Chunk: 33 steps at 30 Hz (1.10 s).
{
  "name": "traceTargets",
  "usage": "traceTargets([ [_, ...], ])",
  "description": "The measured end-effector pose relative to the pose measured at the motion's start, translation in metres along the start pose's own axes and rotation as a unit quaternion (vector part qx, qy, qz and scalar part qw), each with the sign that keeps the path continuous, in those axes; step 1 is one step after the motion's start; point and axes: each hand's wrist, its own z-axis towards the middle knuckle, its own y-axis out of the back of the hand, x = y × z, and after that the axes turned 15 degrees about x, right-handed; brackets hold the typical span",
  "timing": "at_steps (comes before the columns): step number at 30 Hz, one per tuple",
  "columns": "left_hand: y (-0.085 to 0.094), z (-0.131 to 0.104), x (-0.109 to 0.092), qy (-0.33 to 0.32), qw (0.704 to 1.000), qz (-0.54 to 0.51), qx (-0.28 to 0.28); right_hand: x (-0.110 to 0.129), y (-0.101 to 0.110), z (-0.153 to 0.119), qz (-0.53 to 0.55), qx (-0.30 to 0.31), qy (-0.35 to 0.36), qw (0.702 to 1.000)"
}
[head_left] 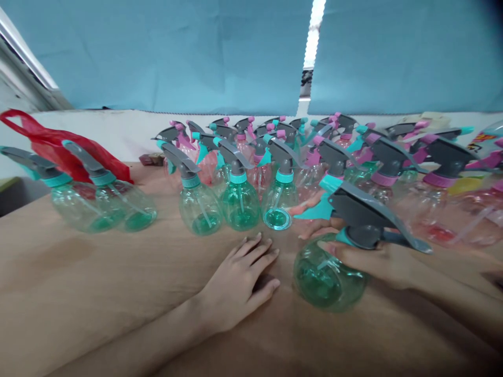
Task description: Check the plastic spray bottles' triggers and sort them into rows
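My left hand (241,277) lies on the brown table (118,283) with its fingers spread and nothing in them. To its right, my right hand (353,254) is wrapped round the neck of a green spray bottle (330,277), which tilts and has a grey and turquoise spray head. Just behind my hands, three green bottles (240,207) with turquoise collars stand side by side. Two more green bottles (133,207) are at the left, close to each other.
Several spray bottles with pink collars (440,204) crowd the right and back of the table. A red plastic bag (90,157) lies at the back left, near a small dark red object (152,159). Behind hangs a blue curtain (176,57).
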Motion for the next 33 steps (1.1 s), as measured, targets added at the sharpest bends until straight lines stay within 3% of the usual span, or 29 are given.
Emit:
traceTargets([
  [5, -0.001, 0.0, 0.001, -0.001, 1.0, 0.009, -0.002, 0.007, 0.001, -0.001, 0.022, 0.029, -0.022, 0.999],
  [13, -0.003, 0.001, 0.002, -0.003, 1.0, 0.005, -0.013, 0.02, 0.001, 0.007, 0.021, -0.008, -0.059, 0.998],
  [33, -0.004, 0.0, 0.003, -0.006, 1.0, 0.008, -0.017, 0.009, -0.002, 0.006, 0.02, -0.026, 0.016, 0.999],
])
